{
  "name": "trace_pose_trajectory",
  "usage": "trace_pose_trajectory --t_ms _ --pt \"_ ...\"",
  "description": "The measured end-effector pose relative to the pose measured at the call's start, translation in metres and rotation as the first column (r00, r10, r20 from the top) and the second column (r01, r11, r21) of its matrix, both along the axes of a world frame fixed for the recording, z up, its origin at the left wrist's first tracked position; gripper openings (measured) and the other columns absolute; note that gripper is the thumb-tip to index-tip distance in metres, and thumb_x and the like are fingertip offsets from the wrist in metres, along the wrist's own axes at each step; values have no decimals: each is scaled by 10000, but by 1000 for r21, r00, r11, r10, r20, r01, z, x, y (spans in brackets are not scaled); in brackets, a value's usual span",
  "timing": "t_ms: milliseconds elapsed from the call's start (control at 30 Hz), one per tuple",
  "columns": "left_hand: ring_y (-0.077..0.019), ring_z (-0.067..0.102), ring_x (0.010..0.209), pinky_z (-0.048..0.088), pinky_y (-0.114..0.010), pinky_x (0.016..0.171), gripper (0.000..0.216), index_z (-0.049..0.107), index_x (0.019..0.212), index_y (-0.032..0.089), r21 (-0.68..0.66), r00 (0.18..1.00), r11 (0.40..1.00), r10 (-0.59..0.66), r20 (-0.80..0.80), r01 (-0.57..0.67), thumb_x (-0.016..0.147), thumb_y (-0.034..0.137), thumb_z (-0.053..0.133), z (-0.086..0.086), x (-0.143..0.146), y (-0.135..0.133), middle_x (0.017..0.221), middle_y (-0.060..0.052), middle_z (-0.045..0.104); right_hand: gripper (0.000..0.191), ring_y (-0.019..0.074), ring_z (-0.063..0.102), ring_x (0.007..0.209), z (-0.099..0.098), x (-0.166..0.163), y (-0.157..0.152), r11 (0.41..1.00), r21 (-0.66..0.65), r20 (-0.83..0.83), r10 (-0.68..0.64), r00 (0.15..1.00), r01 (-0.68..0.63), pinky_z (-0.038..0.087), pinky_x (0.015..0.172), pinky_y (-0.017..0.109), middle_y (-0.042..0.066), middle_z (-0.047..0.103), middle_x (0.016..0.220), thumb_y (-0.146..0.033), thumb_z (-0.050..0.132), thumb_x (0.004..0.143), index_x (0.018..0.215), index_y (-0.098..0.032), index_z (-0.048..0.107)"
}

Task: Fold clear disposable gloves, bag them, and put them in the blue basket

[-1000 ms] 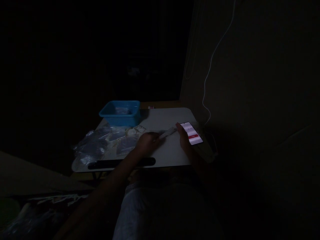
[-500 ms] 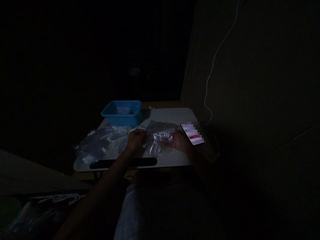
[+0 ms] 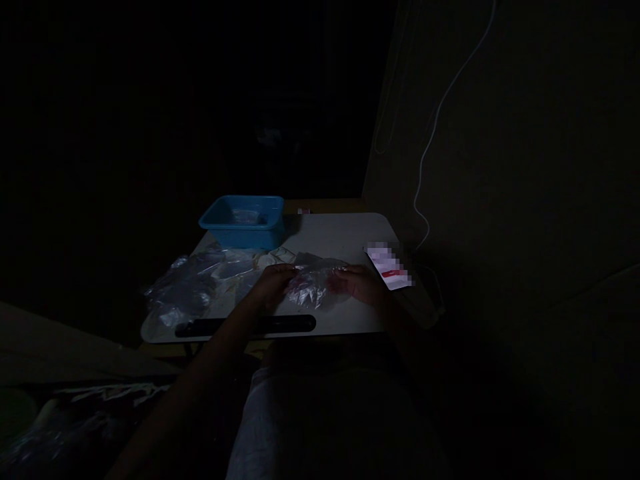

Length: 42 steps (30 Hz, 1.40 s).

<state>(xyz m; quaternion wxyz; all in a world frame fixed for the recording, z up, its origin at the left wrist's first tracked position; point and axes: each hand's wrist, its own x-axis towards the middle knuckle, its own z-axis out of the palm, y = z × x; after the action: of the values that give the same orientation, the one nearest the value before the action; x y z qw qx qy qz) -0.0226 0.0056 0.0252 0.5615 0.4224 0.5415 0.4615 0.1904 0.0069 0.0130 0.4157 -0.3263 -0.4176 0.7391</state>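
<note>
Darkness fills most of the room, with a dim wall point(image 3: 525, 167) on the right, a white cable point(image 3: 425, 153) hanging along it, and a white-topped folding table point(image 3: 340, 233) catching what light there is. Near the middle of its front half, just behind the right end of a long black slot point(image 3: 295, 324), a clear plastic bag point(image 3: 311, 288) spans the gap between the two hands. It should handle as next to weightless, limp and slick, apt to cling, crumple or slide between the fingertips, and thin enough to tear under a hard pull; the side edges, pinched between thumb and fingers, look the best places to take hold, keeping the film spread. The left hand point(image 3: 271, 283) has its fingers closed on the left edge, while the right hand point(image 3: 361, 285) seems to pinch the right side, though how its fingers sit against the film is too dim to tell. The bag is transparent and wrinkled, with bright creases across its front and a smoother, greyish part toward the back; a reddish tint shows near the right fingertips. More clear plastic point(image 3: 180, 293) lies loosely heaped at the left, before a blue plastic tub point(image 3: 245, 237), and a lit phone point(image 3: 387, 268) rests beside the right hand.
</note>
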Motion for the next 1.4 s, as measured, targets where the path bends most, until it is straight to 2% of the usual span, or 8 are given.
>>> trace_pose_trajectory --t_ms 233,500,733,1000,1233,1400 --pt "-41 392 355 252 -163 357 212 573 615 143 8 994 1000 9 107 -10 472 258 680 0 2 -6 436 66 494 126 123 613 571 -2 1 0 1000 12 46 -9 999 8 506 588 272 14 666 647 -243 641 693 774 -148 624" --pt "-63 470 408 322 -164 387 165 571 659 150 12 985 1000 7 175 -10 517 209 631 -8 -3 -5 498 43 550 186 105 562 502 -6 4 4 998 65 62 -18 998 14 454 513 250 5 649 606 -326 659 658 763 -174 646" --pt "-59 457 382 331 -163 386 197 567 672 143 22 972 999 21 233 -27 502 205 645 -7 -1 -9 472 48 549 195 131 568 534 -12 8 10 996 72 40 -48 998 45 448 524 272 15 648 611 -315 663 631 794 -208 661" --pt "-44 400 363 296 -158 380 226 580 669 147 75 976 993 71 207 -88 501 270 669 -11 3 -12 423 76 475 263 122 566 513 -12 8 9 997 64 9 -43 999 43 439 505 253 16 651 588 -317 663 611 838 -185 665" --pt "-36 378 352 274 -155 374 208 583 661 154 81 977 993 71 201 -89 508 273 657 -12 2 -12 424 76 477 252 118 583 555 -12 9 9 996 90 -28 -26 999 28 449 536 253 3 656 611 -272 647 623 864 -198 662" --pt "-46 422 385 312 -164 408 155 568 614 156 109 976 992 37 213 -62 509 243 640 -13 2 -14 444 63 503 213 119 587 563 -18 10 12 995 96 -11 -33 999 34 450 536 253 13 661 636 -267 646 630 827 -188 667"
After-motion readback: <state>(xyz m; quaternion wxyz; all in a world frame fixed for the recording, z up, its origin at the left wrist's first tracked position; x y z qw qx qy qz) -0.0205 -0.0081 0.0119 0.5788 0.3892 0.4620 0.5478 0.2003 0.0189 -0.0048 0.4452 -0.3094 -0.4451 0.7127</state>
